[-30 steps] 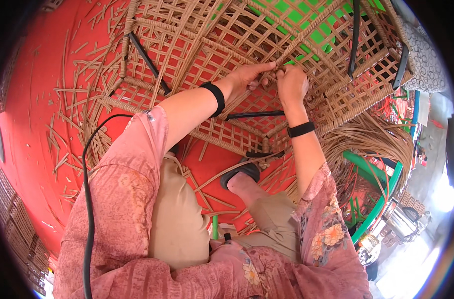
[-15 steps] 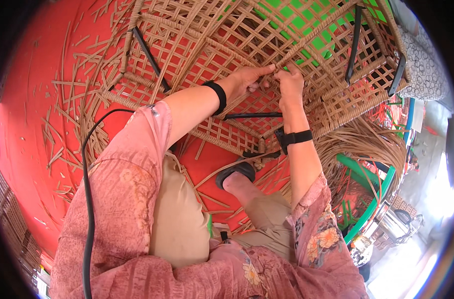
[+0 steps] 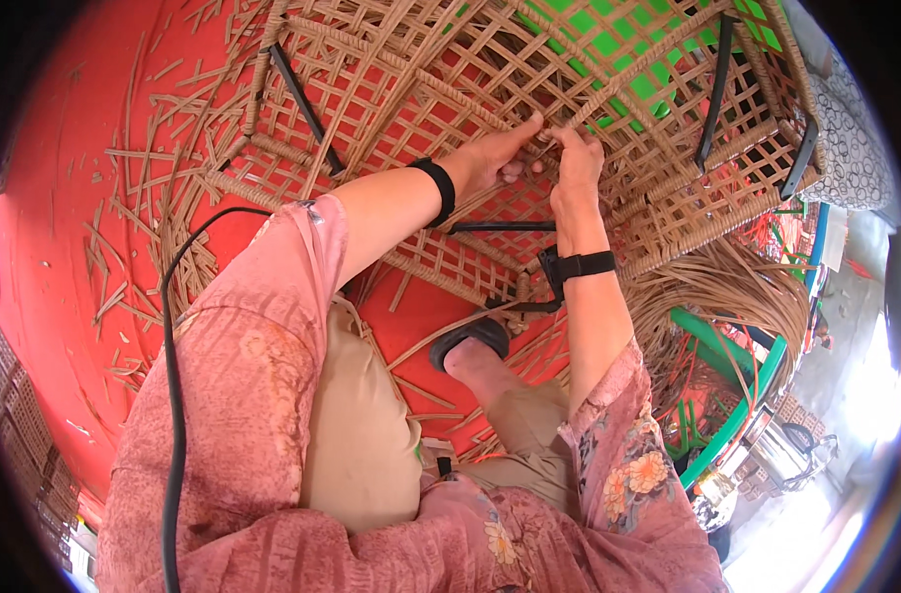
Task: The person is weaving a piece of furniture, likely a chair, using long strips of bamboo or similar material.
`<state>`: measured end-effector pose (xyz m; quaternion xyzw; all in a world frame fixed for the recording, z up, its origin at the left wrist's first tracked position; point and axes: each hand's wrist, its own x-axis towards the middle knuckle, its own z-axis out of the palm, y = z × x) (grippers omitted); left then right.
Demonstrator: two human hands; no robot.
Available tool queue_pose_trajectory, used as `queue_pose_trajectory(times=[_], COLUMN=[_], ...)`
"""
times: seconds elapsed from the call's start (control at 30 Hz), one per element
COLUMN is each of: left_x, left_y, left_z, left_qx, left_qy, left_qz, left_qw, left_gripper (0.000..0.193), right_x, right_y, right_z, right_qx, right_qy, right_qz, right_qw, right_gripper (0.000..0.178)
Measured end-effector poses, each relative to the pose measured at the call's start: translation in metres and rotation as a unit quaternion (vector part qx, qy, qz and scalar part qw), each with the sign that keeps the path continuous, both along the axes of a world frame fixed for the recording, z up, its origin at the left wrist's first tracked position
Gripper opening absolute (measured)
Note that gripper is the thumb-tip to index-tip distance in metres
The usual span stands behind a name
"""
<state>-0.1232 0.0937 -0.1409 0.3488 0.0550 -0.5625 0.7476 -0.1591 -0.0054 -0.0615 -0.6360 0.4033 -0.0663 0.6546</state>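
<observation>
A large panelled frame of brown wicker (image 3: 440,109) with an open lattice weave and wrapped edges leans in front of me. My left hand (image 3: 502,158) is at its middle, thumb stretched along the weave and fingers curled, pinching a brown flat weaving strip. Close beside it, my right hand (image 3: 577,163) has its thumb and forefinger pressed together on the strips at the same joint. The fingertips of the two hands almost meet. Exactly which strip each hand grips is partly hidden by the fingers. Black bars (image 3: 305,109) show across the frame at several places.
Cut strip pieces (image 3: 124,257) lie scattered over the red floor covering (image 3: 50,296) on the left. A bundle of long brown strips (image 3: 727,287) hangs over green bars (image 3: 732,425) at the right. Behind the lattice is a bright green surface (image 3: 608,40). A black cable (image 3: 171,385) crosses my left side.
My fingertips stay at the same joint and shift slightly; the right hand's fingers have closed in and bent more. The wicker frame sits slightly further right in view.
</observation>
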Motion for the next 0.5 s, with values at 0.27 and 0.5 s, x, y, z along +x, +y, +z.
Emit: queue_pose_trajectory(times=[0.27, 0.5], left_x=[-0.001, -0.011], left_y=[-0.002, 0.01], left_z=[0.009, 0.0], left_qx=[0.046, 0.056], left_qy=[0.03, 0.062], left_qz=[0.02, 0.103], left_qw=[0.998, 0.991], left_gripper=[0.049, 0.054], right_x=[0.001, -0.012], right_y=[-0.004, -0.012], right_z=[-0.029, -0.028], right_qx=[-0.207, -0.185], right_qy=[0.057, -0.035], right_qz=[0.036, 0.095], right_qw=[0.976, 0.977], right_gripper=[0.066, 0.066])
